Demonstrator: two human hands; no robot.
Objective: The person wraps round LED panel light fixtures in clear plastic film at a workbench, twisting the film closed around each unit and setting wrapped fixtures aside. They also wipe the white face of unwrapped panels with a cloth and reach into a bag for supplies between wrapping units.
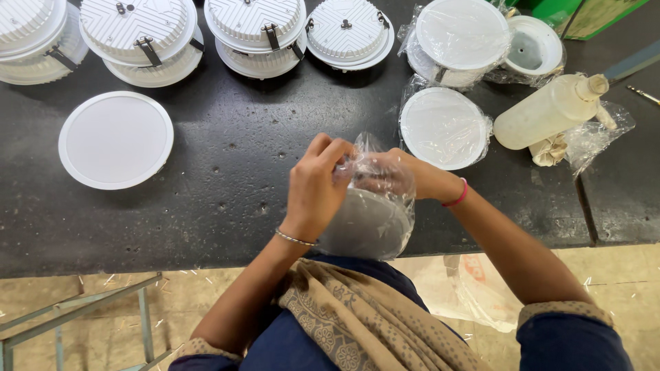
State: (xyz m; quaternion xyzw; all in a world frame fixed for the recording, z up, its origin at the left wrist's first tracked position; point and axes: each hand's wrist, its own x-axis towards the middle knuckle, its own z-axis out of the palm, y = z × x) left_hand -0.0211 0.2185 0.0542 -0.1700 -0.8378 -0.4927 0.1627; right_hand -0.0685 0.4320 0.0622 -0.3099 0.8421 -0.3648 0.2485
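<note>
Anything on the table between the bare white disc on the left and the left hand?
Nothing: the head view shows only bare dark table between the white disc and the left hand.

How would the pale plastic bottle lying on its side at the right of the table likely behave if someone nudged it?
The plastic bottle lies on its side and looks round, so it would probably roll. It rests against a rolled cloth and crumpled clear wrap, which may stop it. Thin translucent walls suggest it is light and squeezable.
</note>
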